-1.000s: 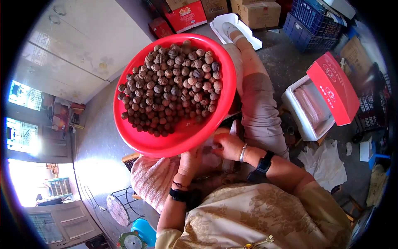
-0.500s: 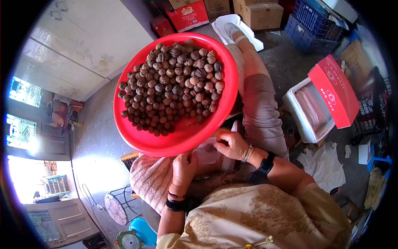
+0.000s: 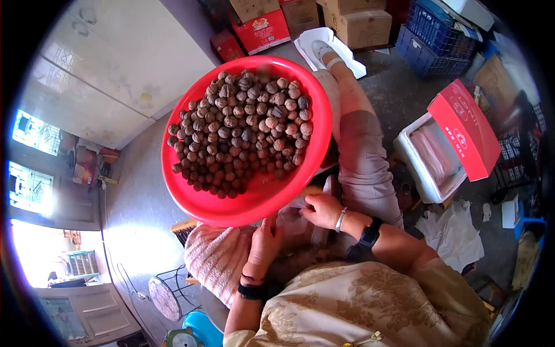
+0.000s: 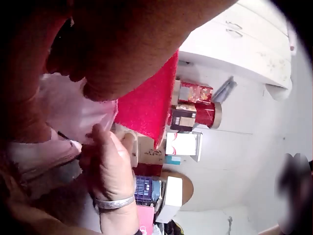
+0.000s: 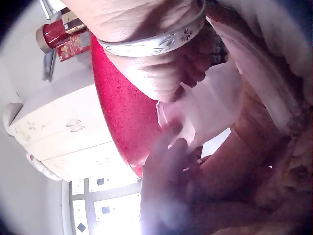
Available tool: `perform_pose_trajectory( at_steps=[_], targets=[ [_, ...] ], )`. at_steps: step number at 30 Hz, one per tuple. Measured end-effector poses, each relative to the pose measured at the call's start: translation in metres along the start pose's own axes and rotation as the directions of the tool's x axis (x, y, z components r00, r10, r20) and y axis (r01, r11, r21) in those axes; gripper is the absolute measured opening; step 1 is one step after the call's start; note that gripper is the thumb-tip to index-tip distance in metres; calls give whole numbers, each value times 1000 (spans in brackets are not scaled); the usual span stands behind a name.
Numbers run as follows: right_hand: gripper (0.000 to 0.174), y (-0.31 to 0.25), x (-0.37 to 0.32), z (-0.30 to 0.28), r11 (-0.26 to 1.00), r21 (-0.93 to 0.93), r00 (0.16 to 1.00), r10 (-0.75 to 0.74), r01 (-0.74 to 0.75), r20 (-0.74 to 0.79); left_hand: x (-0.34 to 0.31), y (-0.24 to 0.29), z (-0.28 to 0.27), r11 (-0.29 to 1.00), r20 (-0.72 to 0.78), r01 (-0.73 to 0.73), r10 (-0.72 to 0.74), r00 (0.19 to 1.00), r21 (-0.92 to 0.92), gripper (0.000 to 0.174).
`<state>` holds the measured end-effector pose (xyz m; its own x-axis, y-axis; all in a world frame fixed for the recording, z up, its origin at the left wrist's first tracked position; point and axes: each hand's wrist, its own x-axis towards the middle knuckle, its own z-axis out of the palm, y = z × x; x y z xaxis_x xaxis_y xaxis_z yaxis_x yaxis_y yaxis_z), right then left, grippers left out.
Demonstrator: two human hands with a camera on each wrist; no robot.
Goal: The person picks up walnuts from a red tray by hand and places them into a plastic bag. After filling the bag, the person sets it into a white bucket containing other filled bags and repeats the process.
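Note:
A translucent plastic bag (image 5: pixel 215 93) spans the two hands below the red basin (image 3: pixel 219 217), which is heaped with walnuts (image 3: pixel 231 121). The right hand (image 3: pixel 324 211) pinches one side of the bag with curled fingers; the same hand (image 4: pixel 110 164) wears a silver bangle. At the other side, the left hand (image 3: pixel 265 246) holds the bag's edge between thumb and fingers, and in the right wrist view this hand (image 5: pixel 171 171) is partly blurred. The basin's rim hides part of the bag in the head view.
A pink towel (image 3: pixel 217 254) covers one leg. To the right stand a white foam box (image 3: pixel 413 159) with a red lid (image 3: pixel 468 130) and a crumpled white bag (image 3: pixel 457 231). Cartons (image 3: pixel 364 29) and blue crates (image 3: pixel 428 52) are at the back. A round stool (image 3: pixel 165 298) stands at the left.
The left hand first moved down from the rim, exposing more of the bag, then shifted slightly right. The right hand has moved slightly right and down. The basin appears slightly lower in view.

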<state>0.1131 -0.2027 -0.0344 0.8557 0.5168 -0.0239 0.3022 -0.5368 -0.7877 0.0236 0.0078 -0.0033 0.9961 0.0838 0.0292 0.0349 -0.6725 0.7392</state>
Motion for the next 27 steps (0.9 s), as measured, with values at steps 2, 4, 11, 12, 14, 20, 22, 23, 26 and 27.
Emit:
perform_pose_trajectory(
  at_steps=[2,4,11,12,14,20,22,23,26,27],
  targets=[
    [29,-4,-2,-5,999,37,1000,0,0,-8,-1,11,-11,998,97,8,-14,995,56,43],
    [29,-4,-2,-4,997,78,1000,-1,2,-18,-3,6,-24,976,213,-83,39,976,201,43],
    [30,0,-3,1,998,57,999,-34,36,-38,34,117,-101,938,444,283,-170,879,-201,30],
    [30,1,-4,1,998,61,999,-33,36,-43,47,125,-106,890,449,388,-253,857,-240,29],
    [30,1,-3,1,996,58,997,-60,64,-57,77,131,-112,949,407,285,-210,889,-134,27],
    [30,2,-4,-1,996,31,996,-82,84,-43,158,119,-97,963,234,-228,192,953,140,29],
    [30,3,-4,0,997,34,997,-63,64,-35,183,100,-80,908,184,-373,340,922,192,30],
    [30,3,-3,0,998,34,999,-45,46,-20,194,96,-74,876,211,-412,366,906,250,31],
    [30,1,-3,-3,999,-3,999,-40,40,-5,221,85,-54,741,229,-564,516,825,365,35],
    [30,2,-3,-2,999,-2,999,-38,38,-8,226,82,-48,756,251,-538,477,843,372,38]
  ],
)
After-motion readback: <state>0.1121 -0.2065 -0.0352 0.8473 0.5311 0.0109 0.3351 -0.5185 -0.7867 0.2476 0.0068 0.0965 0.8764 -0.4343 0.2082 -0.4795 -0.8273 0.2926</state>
